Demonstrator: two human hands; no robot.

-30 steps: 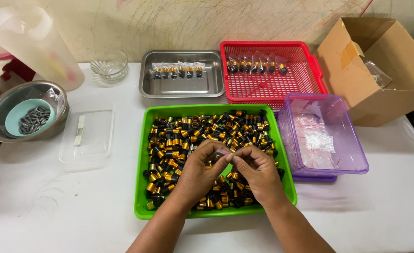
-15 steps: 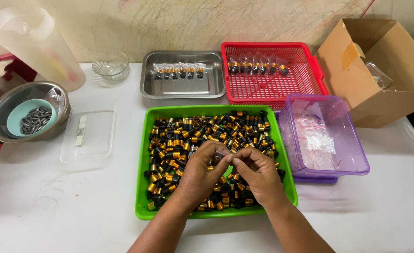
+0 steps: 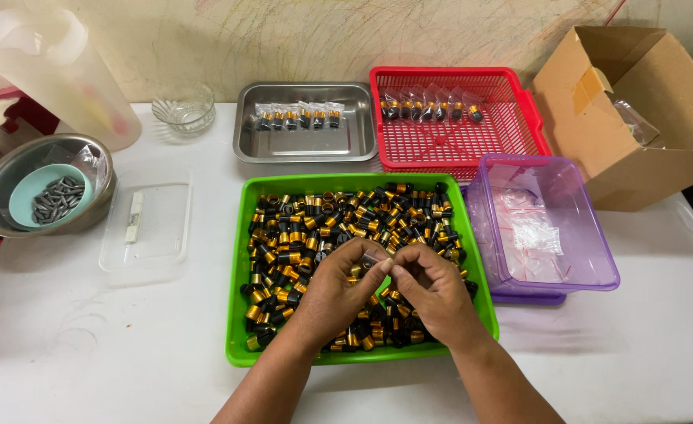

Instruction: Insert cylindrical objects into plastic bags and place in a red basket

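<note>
My left hand (image 3: 339, 292) and my right hand (image 3: 434, 292) meet over the green tray (image 3: 237, 267), fingertips pinched together on a small black-and-gold cylindrical part (image 3: 372, 260). Both hands hover just above the tray's heap of several like black and gold parts (image 3: 307, 228). What lies under my palms is hidden.
Behind stand a steel tray (image 3: 299, 149) and a red basket (image 3: 456, 133), each with a row of bagged parts. A purple tub (image 3: 598, 271) of small clear bags is right, a cardboard box (image 3: 637, 110) beyond. At left: a steel bowl (image 3: 17, 169) of dark pins, a clear lid (image 3: 146, 228), a glass bowl (image 3: 183, 110), a plastic jug (image 3: 56, 71).
Both hands stay over the green tray with fingertips together; only small finger motions show around the part.
</note>
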